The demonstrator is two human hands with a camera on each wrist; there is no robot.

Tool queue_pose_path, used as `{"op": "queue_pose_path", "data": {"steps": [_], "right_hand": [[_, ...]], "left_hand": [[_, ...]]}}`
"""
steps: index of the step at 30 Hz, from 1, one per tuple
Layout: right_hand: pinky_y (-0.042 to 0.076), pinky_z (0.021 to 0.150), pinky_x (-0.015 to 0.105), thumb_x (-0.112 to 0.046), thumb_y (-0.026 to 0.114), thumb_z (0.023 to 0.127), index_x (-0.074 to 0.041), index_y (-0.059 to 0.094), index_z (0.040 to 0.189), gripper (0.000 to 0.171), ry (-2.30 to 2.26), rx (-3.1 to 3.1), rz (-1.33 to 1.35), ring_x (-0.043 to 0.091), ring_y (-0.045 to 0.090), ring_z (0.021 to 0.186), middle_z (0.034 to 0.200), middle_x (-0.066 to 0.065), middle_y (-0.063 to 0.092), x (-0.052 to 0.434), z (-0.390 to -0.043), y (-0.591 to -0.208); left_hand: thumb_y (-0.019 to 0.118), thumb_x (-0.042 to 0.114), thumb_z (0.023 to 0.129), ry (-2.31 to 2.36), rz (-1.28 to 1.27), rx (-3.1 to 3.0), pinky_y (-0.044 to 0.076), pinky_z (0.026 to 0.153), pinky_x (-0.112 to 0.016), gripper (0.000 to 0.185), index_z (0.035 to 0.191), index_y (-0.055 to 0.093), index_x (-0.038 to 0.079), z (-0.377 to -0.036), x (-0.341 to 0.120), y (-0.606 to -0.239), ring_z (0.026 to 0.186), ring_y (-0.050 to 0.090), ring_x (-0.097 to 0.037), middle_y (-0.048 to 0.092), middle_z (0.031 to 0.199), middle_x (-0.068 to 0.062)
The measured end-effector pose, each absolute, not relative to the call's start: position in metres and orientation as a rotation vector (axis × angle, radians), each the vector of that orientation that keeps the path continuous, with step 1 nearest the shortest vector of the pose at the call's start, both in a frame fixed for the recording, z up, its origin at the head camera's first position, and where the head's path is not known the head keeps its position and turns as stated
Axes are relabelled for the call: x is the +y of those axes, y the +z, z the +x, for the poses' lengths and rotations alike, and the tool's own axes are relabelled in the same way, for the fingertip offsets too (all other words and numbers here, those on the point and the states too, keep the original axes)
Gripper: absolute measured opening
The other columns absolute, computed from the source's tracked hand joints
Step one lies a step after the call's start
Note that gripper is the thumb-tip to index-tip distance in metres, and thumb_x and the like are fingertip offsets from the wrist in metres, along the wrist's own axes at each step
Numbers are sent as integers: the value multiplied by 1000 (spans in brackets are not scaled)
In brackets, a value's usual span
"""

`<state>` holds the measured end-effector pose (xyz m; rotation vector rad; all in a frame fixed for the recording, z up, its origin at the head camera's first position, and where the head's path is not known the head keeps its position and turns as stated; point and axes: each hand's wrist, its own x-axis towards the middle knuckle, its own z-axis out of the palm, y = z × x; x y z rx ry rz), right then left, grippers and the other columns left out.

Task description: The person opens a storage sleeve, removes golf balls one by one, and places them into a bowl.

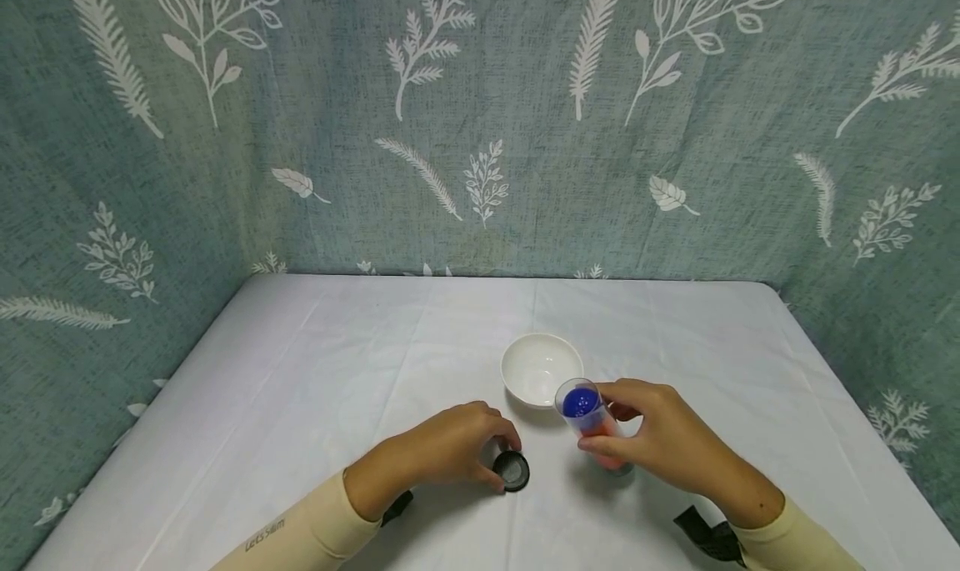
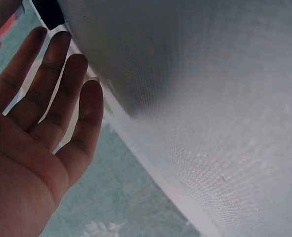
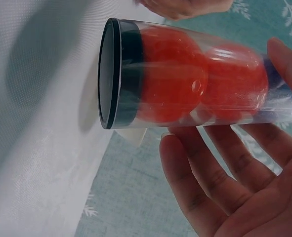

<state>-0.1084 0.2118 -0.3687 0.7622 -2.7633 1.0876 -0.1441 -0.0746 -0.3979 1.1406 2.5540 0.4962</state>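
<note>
My right hand grips a clear plastic tube between thumb and fingers, tilted over the table. Its lower end has a black cap. Inside it are two red-orange balls, with a blue ball on top at the uncovered upper end. To the left, my left hand pinches a round black lid between thumb and fingertips, low over the tablecloth. The left wrist view shows the other fingers extended, and only part of the lid.
A white bowl stands just behind the tube, whose rim overlaps it in the head view. White cloth covers the table. A green leaf-patterned curtain hangs along the back and sides.
</note>
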Motion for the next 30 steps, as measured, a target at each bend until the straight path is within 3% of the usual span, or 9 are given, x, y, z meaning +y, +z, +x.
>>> {"op": "queue_pose_path", "data": {"steps": [10, 18, 30], "right_hand": [[57, 80, 25, -54, 80, 78, -26, 71, 121, 52, 1086, -2809, 723, 1, 64, 91, 105, -18, 71, 208, -111, -368], [58, 79, 28, -50, 79, 81, -23, 70, 123, 51, 1085, -2818, 684, 2, 65, 92, 107, -14, 71, 210, -108, -369], [59, 80, 28, -38, 84, 80, -25, 69, 119, 44, 1105, -2681, 703, 0, 65, 94, 103, -17, 69, 206, -102, -366]], "left_hand": [[86, 35, 79, 602, 1175, 2589, 50, 93, -25, 35, 109, 72, 22, -142, -89, -397, 97, 60, -3, 68, 105, 13], [76, 38, 89, 806, 1268, 2694, 51, 95, -30, 29, 113, 70, 21, -147, -80, -366, 103, 64, -7, 70, 108, 10], [69, 38, 94, 1144, 1286, 2834, 52, 90, -25, 29, 121, 66, 27, -152, -56, -336, 103, 59, 0, 67, 111, 16]]}}
